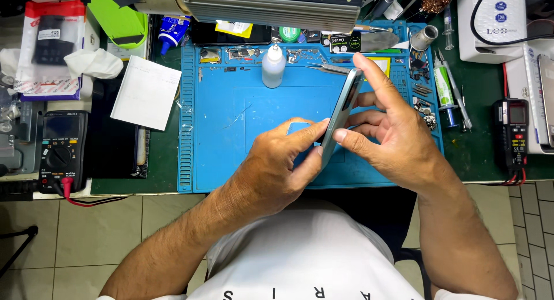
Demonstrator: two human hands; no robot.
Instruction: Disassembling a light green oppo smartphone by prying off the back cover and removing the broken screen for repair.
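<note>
Phone [341, 112]: thin, flat slab, pale metallic edge, held on edge above the blue mat [231, 127], tilted, top end leaning away. Mat is rubbery, ribbed along its left border, with small compartments along the far rim.

Left hand [277, 167]: knuckles up, thumb and forefinger pinching the phone's lower edge.

Right hand [386, 127]: palm cupped behind the phone, forefinger stretched up along the top corner, thumb pressed on the near edge, other fingers curled behind.

White squeeze bottle [273, 66] stands upright on the mat. Multimeter [60, 153], dark and boxy, lies at far left; folded paper [146, 93] beside the mat.
</note>
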